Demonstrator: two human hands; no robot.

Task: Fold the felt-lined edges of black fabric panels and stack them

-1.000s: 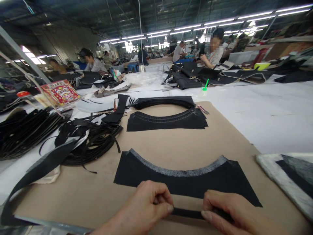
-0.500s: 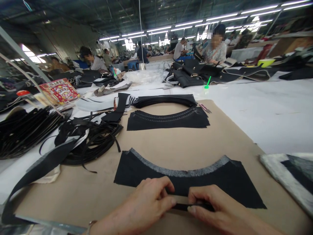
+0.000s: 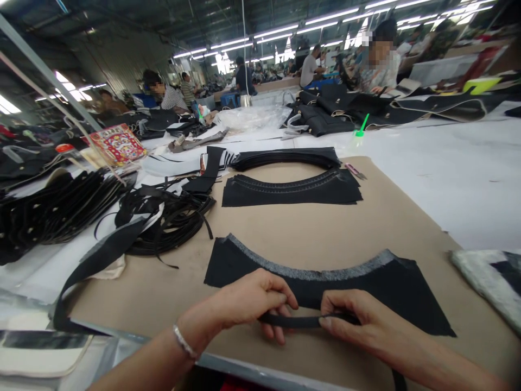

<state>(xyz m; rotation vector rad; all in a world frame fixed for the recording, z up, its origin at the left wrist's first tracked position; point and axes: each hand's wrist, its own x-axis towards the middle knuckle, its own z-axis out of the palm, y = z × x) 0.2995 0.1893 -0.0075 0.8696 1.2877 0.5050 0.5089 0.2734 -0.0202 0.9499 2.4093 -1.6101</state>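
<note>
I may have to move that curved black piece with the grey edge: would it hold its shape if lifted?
Probably not. The curved black piece lies dead flat on the brown board, thin as cloth, so it likely droops. Likely light. Its fuzzy grey edge hints at a grippy, non-slippery surface.

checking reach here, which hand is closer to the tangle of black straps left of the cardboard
Left. The left hand lies just right of and below the black straps, while the right hand sits farther right; both pinch a black strip.

Curved panel on board, stacked panels behind, strap coil left.
</note>
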